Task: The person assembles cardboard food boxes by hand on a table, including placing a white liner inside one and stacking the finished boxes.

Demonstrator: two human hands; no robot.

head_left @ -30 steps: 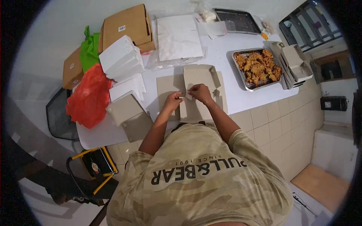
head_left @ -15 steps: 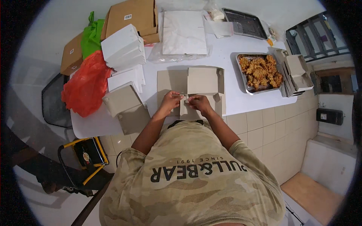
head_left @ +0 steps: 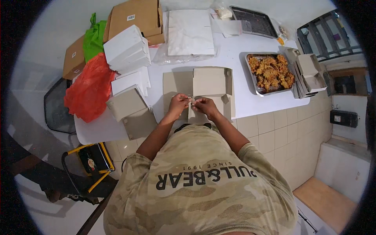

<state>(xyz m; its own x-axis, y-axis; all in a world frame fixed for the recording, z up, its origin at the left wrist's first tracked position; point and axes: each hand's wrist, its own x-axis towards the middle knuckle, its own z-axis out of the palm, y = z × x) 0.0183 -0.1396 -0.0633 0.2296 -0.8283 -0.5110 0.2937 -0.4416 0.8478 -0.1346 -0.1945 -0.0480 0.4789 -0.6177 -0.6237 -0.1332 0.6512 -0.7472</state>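
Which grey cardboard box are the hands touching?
The open grey cardboard box by the camouflage shirt: left hand and right hand meet at its left edge. No hand touches the folded grey cardboard at left or grey boxes gathered at right.

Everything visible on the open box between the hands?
Open box: plain grey-beige, looks like thin cardboard. Two sections, far and near, meet at a crosswise fold; low walls or flaps stand along its right side. It lies open over flat card on the table. Left hand and right hand pinch its left edge near the fold; finer tab detail is unclear.
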